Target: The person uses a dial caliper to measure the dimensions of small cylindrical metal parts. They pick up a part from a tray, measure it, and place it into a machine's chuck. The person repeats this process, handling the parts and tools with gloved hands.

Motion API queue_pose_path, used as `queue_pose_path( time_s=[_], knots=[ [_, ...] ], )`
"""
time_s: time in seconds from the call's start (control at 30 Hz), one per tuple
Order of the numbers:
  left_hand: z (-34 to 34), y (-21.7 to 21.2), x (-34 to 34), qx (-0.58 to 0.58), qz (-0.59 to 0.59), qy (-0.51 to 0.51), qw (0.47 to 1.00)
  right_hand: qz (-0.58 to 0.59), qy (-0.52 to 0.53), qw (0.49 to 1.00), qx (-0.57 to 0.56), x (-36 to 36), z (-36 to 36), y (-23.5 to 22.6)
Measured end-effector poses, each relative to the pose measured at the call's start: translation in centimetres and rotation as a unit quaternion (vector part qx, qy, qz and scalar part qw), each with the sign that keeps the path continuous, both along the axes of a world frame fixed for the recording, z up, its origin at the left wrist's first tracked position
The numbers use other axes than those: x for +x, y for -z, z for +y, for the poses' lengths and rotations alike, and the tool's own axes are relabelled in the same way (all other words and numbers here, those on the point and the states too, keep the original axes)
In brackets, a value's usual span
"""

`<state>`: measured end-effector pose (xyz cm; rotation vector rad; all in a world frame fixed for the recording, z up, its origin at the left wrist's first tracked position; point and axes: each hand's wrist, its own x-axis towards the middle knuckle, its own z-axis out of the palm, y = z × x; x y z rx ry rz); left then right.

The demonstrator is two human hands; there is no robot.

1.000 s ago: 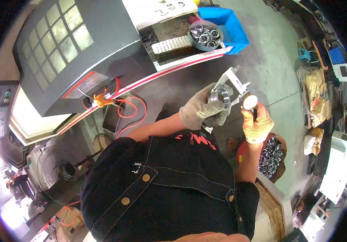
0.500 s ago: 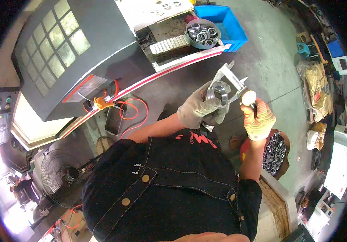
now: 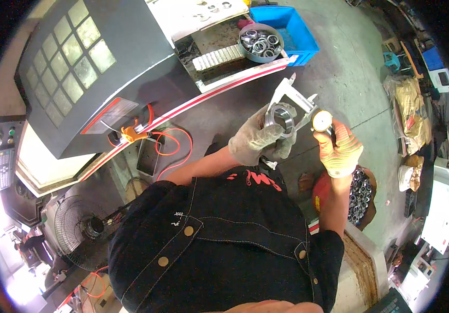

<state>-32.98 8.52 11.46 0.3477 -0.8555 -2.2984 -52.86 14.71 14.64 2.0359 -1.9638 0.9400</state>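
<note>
My left hand (image 3: pixel 253 136), in a grey work glove, is closed around a shiny metal ring (image 3: pixel 272 116) with its opening turned to the right. A dial caliper (image 3: pixel 298 99) is in my right hand (image 3: pixel 343 151), which wears a striped yellow and orange glove. The fingers grip it beside the round white dial (image 3: pixel 322 121). The caliper's long jaws reach left to the ring, one on its far-left side and one by its right side. Whether both jaws touch the metal I cannot tell.
A machine (image 3: pixel 130 78) with a windowed door stands at the left. On its ledge sit a round pan (image 3: pixel 258 58) of rings and a row of pale blocks (image 3: pixel 218 57), beside a blue crate (image 3: pixel 308 44). A rings-filled container (image 3: pixel 371 201) stands at the right; a fan (image 3: pixel 73 235) lower left.
My right hand has shifted slightly to the right, and the caliper has moved a little left and up at its jaw end. The ring stays in my left hand, turned slightly.
</note>
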Motion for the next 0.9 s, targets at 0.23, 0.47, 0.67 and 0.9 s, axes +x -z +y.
queue_pose_path(
  time_s=[0.23, 0.47, 0.67, 0.9],
  knots=[
    [0.1, -0.4, 0.2, 0.038, -0.025, 0.003, 0.999, -0.011, -0.01, 1.0, 0.006, 0.2, -0.3, -1.2],
    [0.0, -0.2, 0.3, 0.008, 0.003, 0.007, 1.0, -0.005, -0.011, 1.0, 0.004, 0.2, -0.2, -0.9],
    [0.0, -0.2, -0.1, 0.03, 0.008, 0.004, 1.0, -0.004, -0.008, 1.0, -0.006, 0.2, -0.1, -0.4],
    [0.2, -0.1, -0.3, 0.053, 0.002, 0.0, 0.999, -0.004, -0.01, 1.0, -0.01, -0.1, 0.0, 0.0]
  ],
)
